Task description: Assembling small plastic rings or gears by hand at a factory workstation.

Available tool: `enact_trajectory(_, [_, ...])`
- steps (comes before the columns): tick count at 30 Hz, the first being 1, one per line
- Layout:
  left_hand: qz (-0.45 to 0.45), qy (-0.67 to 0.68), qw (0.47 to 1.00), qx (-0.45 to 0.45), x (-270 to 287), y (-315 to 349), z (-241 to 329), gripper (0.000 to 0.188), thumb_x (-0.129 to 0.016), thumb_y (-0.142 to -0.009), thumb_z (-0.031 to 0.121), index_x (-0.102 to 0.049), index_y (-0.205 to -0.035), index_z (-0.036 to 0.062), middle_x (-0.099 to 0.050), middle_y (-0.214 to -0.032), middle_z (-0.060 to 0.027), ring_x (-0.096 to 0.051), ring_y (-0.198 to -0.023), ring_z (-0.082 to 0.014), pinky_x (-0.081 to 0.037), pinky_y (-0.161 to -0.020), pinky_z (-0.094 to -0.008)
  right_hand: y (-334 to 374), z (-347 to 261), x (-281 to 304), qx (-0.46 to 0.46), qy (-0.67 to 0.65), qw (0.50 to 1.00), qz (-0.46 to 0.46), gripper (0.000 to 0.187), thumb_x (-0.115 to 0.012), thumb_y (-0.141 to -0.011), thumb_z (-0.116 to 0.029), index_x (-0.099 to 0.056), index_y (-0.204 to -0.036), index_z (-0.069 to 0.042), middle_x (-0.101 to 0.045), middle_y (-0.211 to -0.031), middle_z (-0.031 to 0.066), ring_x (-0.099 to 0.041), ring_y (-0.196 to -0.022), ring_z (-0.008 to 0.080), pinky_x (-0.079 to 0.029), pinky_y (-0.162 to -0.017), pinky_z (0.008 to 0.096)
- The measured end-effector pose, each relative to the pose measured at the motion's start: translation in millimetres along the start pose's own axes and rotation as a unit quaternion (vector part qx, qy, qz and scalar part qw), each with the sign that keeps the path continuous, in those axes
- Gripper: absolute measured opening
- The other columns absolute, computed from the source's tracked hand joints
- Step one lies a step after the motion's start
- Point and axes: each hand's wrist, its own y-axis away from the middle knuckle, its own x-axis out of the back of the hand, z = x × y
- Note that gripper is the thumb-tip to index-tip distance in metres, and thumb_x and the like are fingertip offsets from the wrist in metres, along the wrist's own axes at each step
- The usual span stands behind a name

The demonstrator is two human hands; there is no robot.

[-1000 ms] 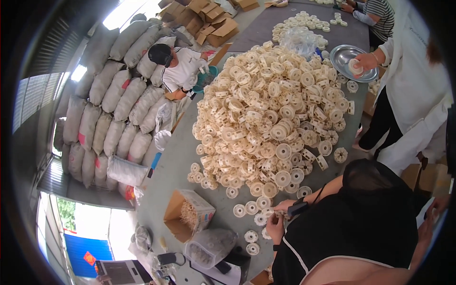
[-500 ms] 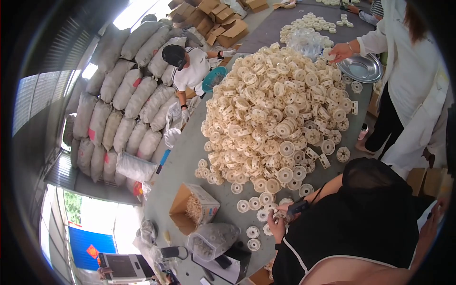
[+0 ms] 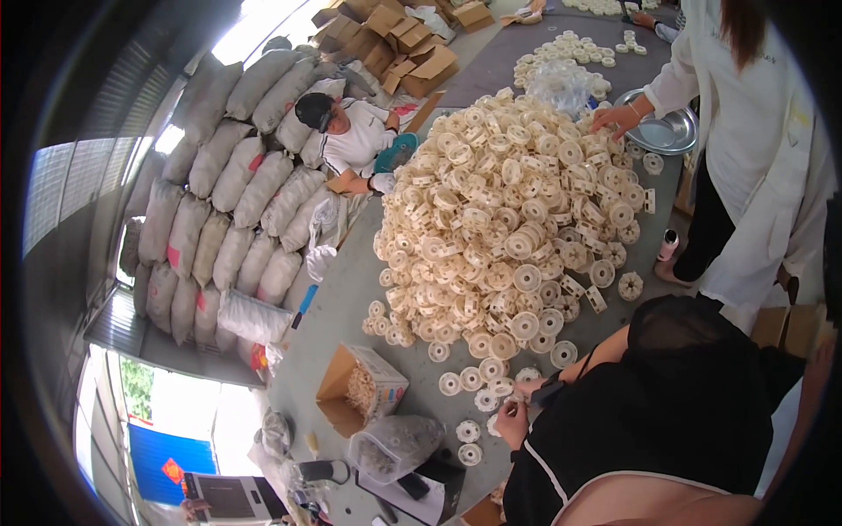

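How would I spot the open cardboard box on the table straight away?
Find the big heap of cream wheels on the grey table. Below and left of it stands the box, holding small pale pieces. Unlike the see-through tub beside it, it is brown cardboard inside.

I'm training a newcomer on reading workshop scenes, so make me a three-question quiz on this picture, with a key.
1. Multiple choice: Where is the big heap of cream, round plastic parts?
A) On the floor
B) On the grey-green flat-topped table
C) In a woven sack

2. True or false: The person's bare left hand and bare right hand are close together, beside loose whitish, scallop-edged discs.

3. Open question: What lies inside the open cardboard box with brown inner walls?

Key:
1. B
2. True
3. Small pale pieces, too small to identify
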Motion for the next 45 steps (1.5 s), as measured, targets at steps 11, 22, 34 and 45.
enact_trajectory(11, [-0.097, 0.499, 0.843, 0.175, -0.3, -7.2, -13.1, 0.030, -0.047, -0.073, 0.005, -0.045, -0.103, 0.0010, -0.052, -0.099, -0.0106, -0.051, -0.090, -0.0213, -0.042, -0.076, -0.0311, 83.0, -136.1, 20.3, 0.129, 0.100, 0.987, -0.006, 0.049, -0.033, -0.082, -0.047, -0.051, -0.098, -0.004, -0.056, -0.090, 0.0119, -0.053, -0.082, 0.0232, -0.040, -0.068, 0.0345])
enact_trajectory(22, [-0.173, 0.584, 0.777, 0.159, -4.9, 1.0, -4.8, 0.030, -0.040, -0.076, 0.000, -0.045, -0.105, 0.0029, -0.050, -0.105, -0.0101, -0.050, -0.095, -0.0217, -0.039, -0.083, -0.0336, 121.7, -166.9, 26.8, 0.017, 0.151, 0.987, 0.057, 0.073, -0.043, -0.070, -0.058, -0.042, -0.109, 0.003, -0.055, -0.095, 0.0199, -0.055, -0.087, 0.0299, -0.041, -0.075, 0.0339])
enact_trajectory(34, [-0.248, 0.694, 0.648, 0.193, -18.3, -11.8, -42.3, 0.029, -0.035, -0.081, 0.022, -0.049, -0.099, 0.0045, -0.052, -0.104, -0.0095, -0.050, -0.096, -0.0243, -0.039, -0.083, -0.0394, 143.0, -191.3, 39.3, 0.023, 0.107, 0.994, 0.010, 0.060, -0.047, -0.073, -0.051, -0.043, -0.110, -0.004, -0.057, -0.089, 0.0174, -0.059, -0.077, 0.0250, -0.047, -0.063, 0.0295])
enact_trajectory(45, [-0.213, 0.565, 0.772, 0.200, -4.1, -7.9, -64.1, 0.034, -0.038, -0.077, 0.022, -0.048, -0.102, 0.0023, -0.054, -0.101, -0.0113, -0.052, -0.092, -0.0242, -0.039, -0.082, -0.0396, 118.4, -179.6, 49.9, 0.091, 0.249, 0.964, -0.025, 0.059, -0.047, -0.070, -0.055, -0.046, -0.113, -0.013, -0.050, -0.097, 0.0194, -0.049, -0.091, 0.0333, -0.038, -0.079, 0.0372])
